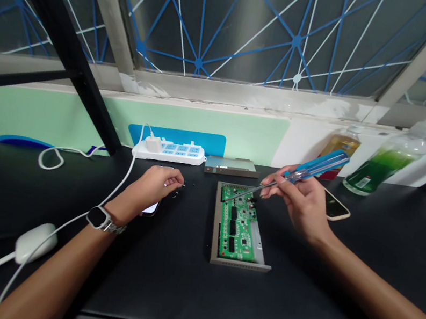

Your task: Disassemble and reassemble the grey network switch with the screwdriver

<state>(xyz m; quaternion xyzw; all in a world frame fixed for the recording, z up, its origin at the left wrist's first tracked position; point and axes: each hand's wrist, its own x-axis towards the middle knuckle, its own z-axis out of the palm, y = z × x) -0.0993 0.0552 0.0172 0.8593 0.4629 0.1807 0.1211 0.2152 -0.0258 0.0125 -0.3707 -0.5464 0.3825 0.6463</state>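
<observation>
My right hand (296, 200) is shut around a blue-handled screwdriver (318, 167), and its thin metal shaft slants down to the left. The shaft's tip reaches the top left of a green circuit board (238, 223), which lies in an open grey metal case base (238, 263). My left hand (161, 186) hangs to the left of the board with its fingers curled together. Several tiny dark screws (178, 193) lie on the black desk just beyond the fingertips. Whether those fingers pinch anything is hidden. A phone (150, 208) lies partly under my left hand.
A grey metal case lid (231, 166) lies beyond the board, next to a white power strip (169, 151) with a plugged-in charger. White cables run across the desk to a white adapter (36, 242). Another phone (336, 204) and several bottles stand at the right.
</observation>
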